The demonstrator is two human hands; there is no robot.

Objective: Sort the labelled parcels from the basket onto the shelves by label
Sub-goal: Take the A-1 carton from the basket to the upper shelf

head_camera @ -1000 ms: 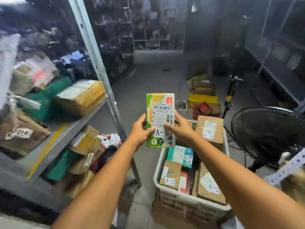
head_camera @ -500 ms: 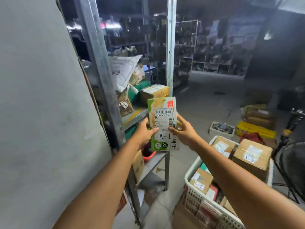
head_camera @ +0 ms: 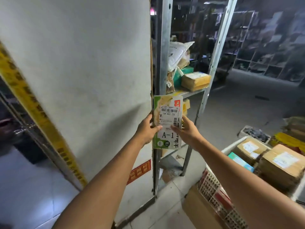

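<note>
Fingers: our left hand (head_camera: 146,129) and right hand (head_camera: 186,131) pinch the A-1 parcel (head_camera: 167,123) by its side edges, thumbs on its front.
Parcel: upright before the shelf (head_camera: 189,94), well clear of the basket (head_camera: 212,184).
Handling: probably a light, stiff carton; the edge grip suits it.

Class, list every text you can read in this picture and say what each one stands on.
"A-1": white label on the green parcel.
"159 K02 170": same label, under its barcode.
Red sign, yellow tape, basket parcels' labels: too blurred to read.
</note>
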